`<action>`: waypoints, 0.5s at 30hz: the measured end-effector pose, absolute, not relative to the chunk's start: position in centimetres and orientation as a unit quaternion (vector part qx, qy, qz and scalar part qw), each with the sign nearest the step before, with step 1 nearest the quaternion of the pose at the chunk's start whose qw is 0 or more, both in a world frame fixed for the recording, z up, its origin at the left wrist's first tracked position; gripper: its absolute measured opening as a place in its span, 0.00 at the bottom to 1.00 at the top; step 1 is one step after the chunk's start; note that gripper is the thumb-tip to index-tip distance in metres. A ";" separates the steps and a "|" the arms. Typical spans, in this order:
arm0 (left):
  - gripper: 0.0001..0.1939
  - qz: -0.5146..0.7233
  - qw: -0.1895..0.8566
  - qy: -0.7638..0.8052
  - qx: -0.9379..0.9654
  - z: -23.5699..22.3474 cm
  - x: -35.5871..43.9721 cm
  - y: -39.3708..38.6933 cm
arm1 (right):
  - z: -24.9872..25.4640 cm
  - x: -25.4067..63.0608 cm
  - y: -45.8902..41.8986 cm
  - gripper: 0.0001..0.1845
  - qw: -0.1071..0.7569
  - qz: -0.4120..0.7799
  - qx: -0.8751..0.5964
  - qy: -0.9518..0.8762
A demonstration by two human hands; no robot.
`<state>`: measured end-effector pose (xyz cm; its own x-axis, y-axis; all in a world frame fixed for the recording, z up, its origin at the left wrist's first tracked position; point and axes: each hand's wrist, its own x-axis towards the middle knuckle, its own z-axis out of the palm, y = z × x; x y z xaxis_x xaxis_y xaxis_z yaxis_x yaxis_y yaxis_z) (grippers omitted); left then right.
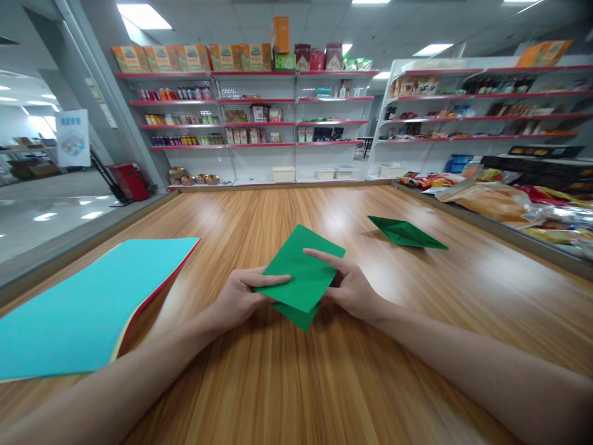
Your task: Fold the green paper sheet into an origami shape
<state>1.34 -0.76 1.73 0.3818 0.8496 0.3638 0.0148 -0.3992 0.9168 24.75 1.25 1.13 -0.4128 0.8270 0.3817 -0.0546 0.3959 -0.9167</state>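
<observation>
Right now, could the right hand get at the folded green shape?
Probably yes: only bare tabletop shows between the right hand and the folded green shape, though that hand holds the other green paper.

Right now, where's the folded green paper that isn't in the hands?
Head view, right of centre: the folded green paper lies on the wooden table, beyond and to the right of the right hand.
</observation>
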 end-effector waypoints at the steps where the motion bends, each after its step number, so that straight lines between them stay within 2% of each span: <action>1: 0.13 0.460 0.453 0.309 0.698 1.7 1.4 -0.7 | 1.1 24.6 1.2 0.28 0.471 0.469 -0.276 -0.694; 4: 0.13 0.460 0.459 0.317 0.691 1.6 1.4 -0.7 | 0.8 24.6 1.5 0.13 0.481 0.454 -0.289 -0.691; 8: 0.13 0.468 0.470 0.329 0.672 1.6 1.4 -0.7 | 0.5 24.9 2.1 0.12 0.491 0.449 -0.330 -0.669; 10: 0.13 0.479 0.479 0.331 0.657 1.6 1.4 -0.8 | 0.5 25.1 2.2 0.14 0.492 0.456 -0.341 -0.658; 14: 0.13 0.482 0.479 0.336 0.652 1.5 1.2 -0.7 | 0.6 25.1 2.1 0.36 0.482 0.473 -0.307 -0.671; 15: 0.13 0.476 0.478 0.333 0.659 1.5 1.2 -0.6 | 0.7 25.1 2.0 0.36 0.478 0.467 -0.297 -0.682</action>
<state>1.19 -0.63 1.48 0.3238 0.8942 0.3090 -0.0159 -0.3215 0.9468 25.09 2.05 0.68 -0.3667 0.8518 0.3741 -0.0407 0.3870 -0.9212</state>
